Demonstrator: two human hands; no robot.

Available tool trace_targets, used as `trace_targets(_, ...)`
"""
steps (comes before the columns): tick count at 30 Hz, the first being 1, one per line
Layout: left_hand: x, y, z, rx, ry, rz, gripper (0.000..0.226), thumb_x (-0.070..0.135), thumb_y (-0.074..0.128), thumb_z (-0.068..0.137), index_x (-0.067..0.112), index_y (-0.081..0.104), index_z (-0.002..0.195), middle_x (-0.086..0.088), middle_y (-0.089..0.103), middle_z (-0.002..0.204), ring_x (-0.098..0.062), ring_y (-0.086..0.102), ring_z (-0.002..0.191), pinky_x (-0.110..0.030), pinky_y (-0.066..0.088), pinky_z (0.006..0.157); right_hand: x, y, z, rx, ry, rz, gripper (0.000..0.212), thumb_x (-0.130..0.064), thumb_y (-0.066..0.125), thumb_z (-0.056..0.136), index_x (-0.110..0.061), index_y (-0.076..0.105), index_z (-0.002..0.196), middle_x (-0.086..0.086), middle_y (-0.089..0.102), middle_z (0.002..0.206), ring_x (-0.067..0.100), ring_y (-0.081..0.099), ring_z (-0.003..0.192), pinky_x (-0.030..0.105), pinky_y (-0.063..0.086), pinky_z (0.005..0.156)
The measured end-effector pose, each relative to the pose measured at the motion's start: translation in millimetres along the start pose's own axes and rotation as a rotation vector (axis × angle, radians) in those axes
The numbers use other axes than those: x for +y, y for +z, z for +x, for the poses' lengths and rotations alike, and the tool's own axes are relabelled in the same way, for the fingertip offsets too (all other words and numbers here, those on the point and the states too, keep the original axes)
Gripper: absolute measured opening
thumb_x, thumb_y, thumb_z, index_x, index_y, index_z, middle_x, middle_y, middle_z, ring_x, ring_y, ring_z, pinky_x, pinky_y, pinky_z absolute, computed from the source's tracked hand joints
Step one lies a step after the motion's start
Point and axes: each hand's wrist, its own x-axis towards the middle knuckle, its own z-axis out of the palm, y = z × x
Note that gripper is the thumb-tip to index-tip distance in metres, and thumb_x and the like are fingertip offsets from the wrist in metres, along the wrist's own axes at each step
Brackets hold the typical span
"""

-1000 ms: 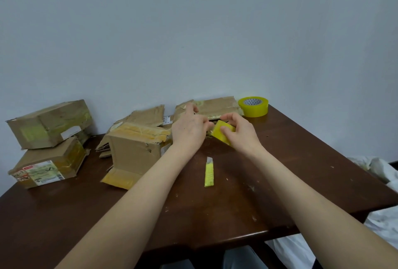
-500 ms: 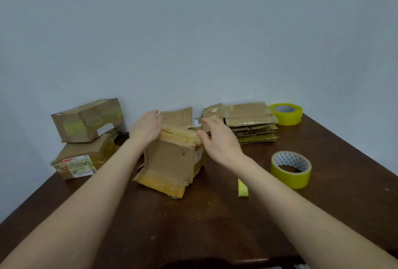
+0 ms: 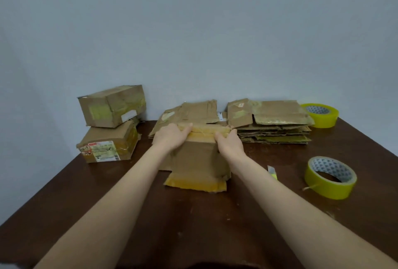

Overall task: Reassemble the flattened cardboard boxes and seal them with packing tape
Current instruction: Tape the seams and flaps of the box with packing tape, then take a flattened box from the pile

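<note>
The left hand (image 3: 172, 137) and right hand (image 3: 229, 142) each curl their fingers over the taped top edge of the cardboard box (image 3: 200, 161), which stands at the middle of the worktop (image 3: 193, 225) with a yellow-taped flap lying out in front. Just beside the right forearm lies a yellow cutter (image 3: 272, 172), then a tape roll (image 3: 330, 177). Behind sit a stack of flattened boxes (image 3: 273, 126), a second tape roll (image 3: 321, 114), and far left two assembled boxes (image 3: 109, 126) stacked
</note>
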Motion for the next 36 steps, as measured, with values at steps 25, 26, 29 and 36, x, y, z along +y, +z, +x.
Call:
trace_targets(25,4,-38,-121,0.445,0.052,-0.822,0.052,0.036,0.045,0.099,0.02,0.033,0.147,0.002,0.041,0.148,-0.018,0.037,0.136,-0.039,0.031,0.112,-18,-41,-68,0.128,-0.365,-0.347,0.064,-0.063,0.037,0.093,-0.003,0.061,0.094,0.011,0.062,0.091,0.032,0.059,0.088,0.033,0.038,0.066)
trace_targets(26,0,-48,-127,0.485,0.056,-0.798,0.056,0.041,0.047,0.097,0.021,0.033,0.147,0.002,0.04,0.148,-0.017,0.037,0.135,-0.037,0.032,0.11,-24,-37,-72,0.149,-0.421,-0.334,0.062,-0.061,0.038,0.093,-0.003,0.06,0.089,0.011,0.06,0.087,0.033,0.059,0.088,0.033,0.037,0.066)
trace_targets(29,-34,-70,-134,0.585,-0.027,-0.707,0.067,0.056,0.051,0.089,0.022,0.035,0.145,0.001,0.043,0.142,-0.016,0.044,0.127,-0.037,0.038,0.104,-35,-3,-87,0.066,-0.529,-0.245,0.045,-0.051,0.053,0.091,-0.012,0.048,0.069,0.001,0.05,0.07,0.028,0.054,0.08,0.033,0.035,0.064)
trace_targets(36,-155,-72,-143,0.836,-0.302,-0.691,0.037,0.03,0.054,0.094,0.02,0.053,0.129,0.002,0.052,0.131,-0.014,0.048,0.12,-0.026,0.035,0.096,-40,126,-126,-0.223,-0.549,-0.1,0.054,-0.034,0.075,0.08,-0.02,0.048,0.125,-0.004,0.052,0.123,0.018,0.057,0.108,0.038,0.048,0.093)
